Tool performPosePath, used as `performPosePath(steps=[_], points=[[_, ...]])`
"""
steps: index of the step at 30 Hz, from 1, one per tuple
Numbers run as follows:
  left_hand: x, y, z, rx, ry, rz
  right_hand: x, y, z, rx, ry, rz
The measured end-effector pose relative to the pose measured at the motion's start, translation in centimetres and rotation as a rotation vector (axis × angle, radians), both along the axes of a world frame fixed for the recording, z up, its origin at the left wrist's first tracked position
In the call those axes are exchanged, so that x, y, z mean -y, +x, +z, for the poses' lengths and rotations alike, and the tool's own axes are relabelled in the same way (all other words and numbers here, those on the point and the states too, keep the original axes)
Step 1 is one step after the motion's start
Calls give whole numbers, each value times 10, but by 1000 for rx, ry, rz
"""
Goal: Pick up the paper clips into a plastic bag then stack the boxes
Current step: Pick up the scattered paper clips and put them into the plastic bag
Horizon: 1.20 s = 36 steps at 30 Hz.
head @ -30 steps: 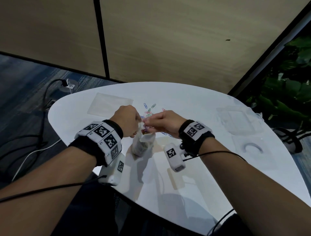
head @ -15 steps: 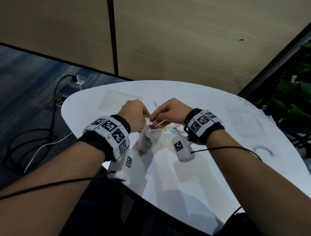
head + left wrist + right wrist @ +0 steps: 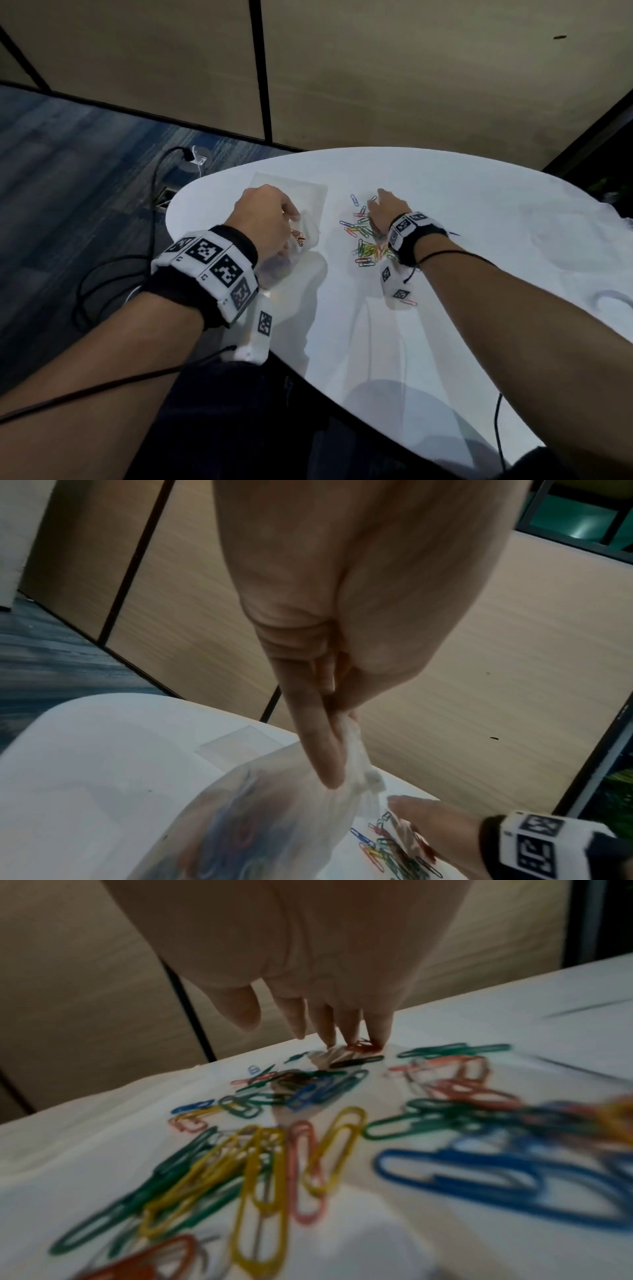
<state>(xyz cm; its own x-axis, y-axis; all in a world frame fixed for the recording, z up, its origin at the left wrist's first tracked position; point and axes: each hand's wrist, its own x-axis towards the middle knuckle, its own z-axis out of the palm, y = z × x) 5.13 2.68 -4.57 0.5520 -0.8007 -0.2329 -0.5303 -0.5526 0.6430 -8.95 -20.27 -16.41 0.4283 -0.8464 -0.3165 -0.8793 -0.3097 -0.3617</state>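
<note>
My left hand [image 3: 274, 219] pinches the bunched top of a clear plastic bag [image 3: 294, 253], which hangs down to the white table [image 3: 445, 205]. The left wrist view shows the pinch of my left hand [image 3: 339, 764] and coloured clips inside the bag [image 3: 246, 826]. A loose pile of coloured paper clips [image 3: 363, 243] lies to the right of the bag. My right hand [image 3: 380, 205] reaches over the pile, its straight fingertips [image 3: 346, 1034] touching a red clip [image 3: 363, 1047] on the table. A flat clear box [image 3: 308, 192] lies behind my left hand.
Faint clear plastic shapes [image 3: 555, 240] lie on the right part of the table. One pink clip [image 3: 409, 302] lies apart near my right wrist. Cables [image 3: 113, 274] run over the blue carpet left of the table. Wooden wall panels [image 3: 411, 85] stand behind it.
My right hand has left the bag's mouth and moved forward and right onto the clip pile. My left hand still holds the bag.
</note>
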Motion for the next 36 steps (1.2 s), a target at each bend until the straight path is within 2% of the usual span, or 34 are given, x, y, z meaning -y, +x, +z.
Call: performPosePath(steps=[2, 6, 8, 11, 15, 18, 22, 25, 27, 29, 33, 36], points=[[3, -1, 0, -15, 6, -16, 0, 14, -1, -34, -33, 172], [6, -4, -1, -17, 7, -54, -15, 24, 3, -219, -150, 584], [6, -6, -1, 2, 2, -68, -30, 17, 4, -228, -229, 701], [7, -8, 0, 19, 6, -86, -41, -3, -1, -125, -293, 738], [8, -12, 0, 6, 21, -112, -45, -16, 12, -164, -267, 620], [9, -15, 1, 1, 39, -129, -42, -29, 28, -57, -207, 455], [11, -18, 5, 6, 58, -144, -41, -50, 58, 304, -38, 36], [15, -24, 7, 7, 78, -168, -64, -54, 88, 764, 365, -171], [17, -28, 7, -11, 78, -172, -84, -48, 105, 946, 568, -175], [17, -30, 6, -37, 68, -168, -102, -38, 114, 972, 606, -131], [12, -29, 7, -106, 6, -117, -124, -20, 104, 941, 473, -121], [11, -23, 6, -129, -45, -69, -125, -16, 97, 834, 358, -5]])
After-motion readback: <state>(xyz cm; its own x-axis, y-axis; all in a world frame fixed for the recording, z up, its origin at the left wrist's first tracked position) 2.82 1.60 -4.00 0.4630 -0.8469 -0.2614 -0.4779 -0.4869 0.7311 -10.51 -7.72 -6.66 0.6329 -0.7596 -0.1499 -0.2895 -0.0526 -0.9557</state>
